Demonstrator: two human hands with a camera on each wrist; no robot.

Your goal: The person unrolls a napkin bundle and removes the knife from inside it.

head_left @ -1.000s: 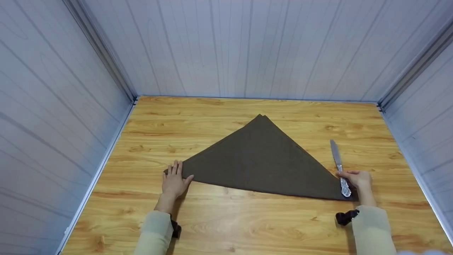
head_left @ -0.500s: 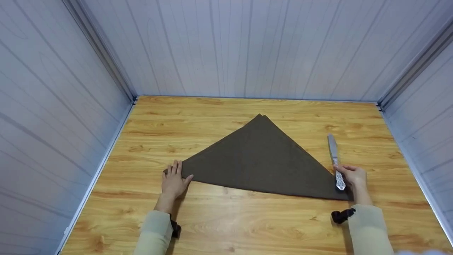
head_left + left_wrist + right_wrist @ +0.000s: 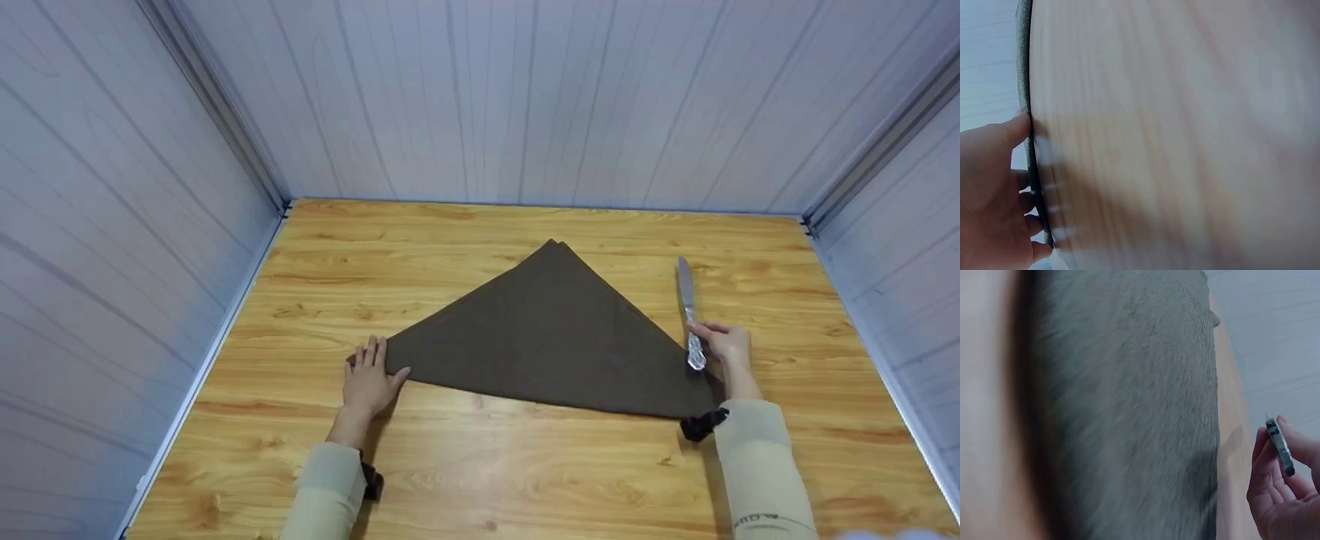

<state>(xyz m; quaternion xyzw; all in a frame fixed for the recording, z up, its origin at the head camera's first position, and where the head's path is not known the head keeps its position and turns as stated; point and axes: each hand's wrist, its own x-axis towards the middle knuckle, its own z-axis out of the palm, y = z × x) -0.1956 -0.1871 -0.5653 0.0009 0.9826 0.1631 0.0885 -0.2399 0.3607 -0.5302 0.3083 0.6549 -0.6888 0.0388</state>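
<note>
A dark brown cloth, folded into a triangle with its tip pointing away, lies on the wooden table. My left hand rests flat on its left corner, fingers spread; the left wrist view shows the thumb and fingers along the cloth's edge. My right hand pinches a silver table knife by its ornate handle, blade pointing away. The knife is over the cloth's right side, its handle end overlapping the cloth in the head view. In the right wrist view the handle sits between thumb and fingers, above the table.
The wood-grain table is walled by pale panels at the back, left and right. A black wrist camera on the right arm overlaps the cloth's right corner.
My right hand has moved left and away from the body with the knife, from over the cloth's right corner to farther up its right edge. The left hand and cloth have stayed put.
</note>
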